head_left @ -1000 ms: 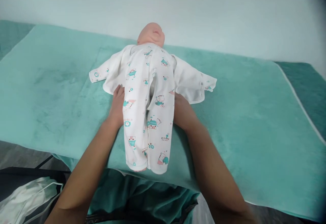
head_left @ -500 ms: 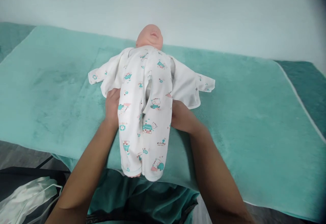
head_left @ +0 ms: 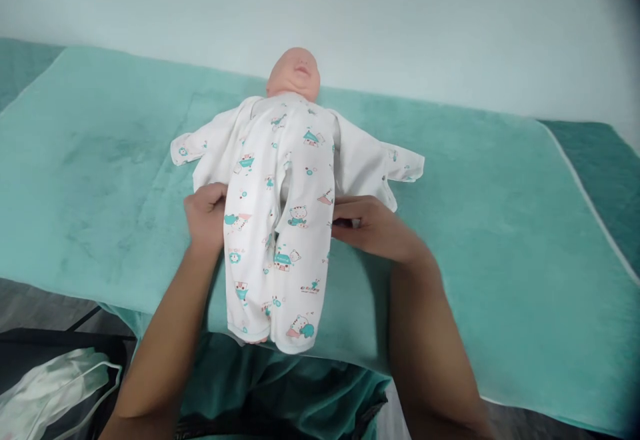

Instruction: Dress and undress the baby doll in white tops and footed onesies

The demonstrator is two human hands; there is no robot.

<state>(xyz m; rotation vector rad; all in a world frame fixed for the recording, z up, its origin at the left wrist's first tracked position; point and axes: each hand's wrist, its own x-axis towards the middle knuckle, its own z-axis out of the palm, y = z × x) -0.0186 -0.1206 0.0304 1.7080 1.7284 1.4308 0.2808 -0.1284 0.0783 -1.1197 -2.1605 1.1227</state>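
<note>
A baby doll (head_left: pixel 295 72) lies on its back, head at the far side. Printed white baby trousers (head_left: pixel 303 253) cover its front from near the neck down to the feet, with a slit at the crotch; a bit of foot shows at one hem. Behind them a white baby jacket (head_left: pixel 363 150) is spread, both sleeves out sideways. At the trousers' left edge my left hand (head_left: pixel 206 217) is closed, fingertips partly hidden by the cloth. My right hand (head_left: pixel 373 227) pinches at the opposite edge, its fingertips partly behind the fabric.
Green plush cloth (head_left: pixel 500 240) covers the table, with a pale wall (head_left: pixel 400 20) along its back. At lower left a crumpled pale bundle with a white cord (head_left: pixel 60 387) lies on a black surface. Green fabric hangs at the front edge.
My left hand has shifted slightly left and my right hand has come further out from behind the trousers. The trousers have moved a little to the left. The doll's head stays put.
</note>
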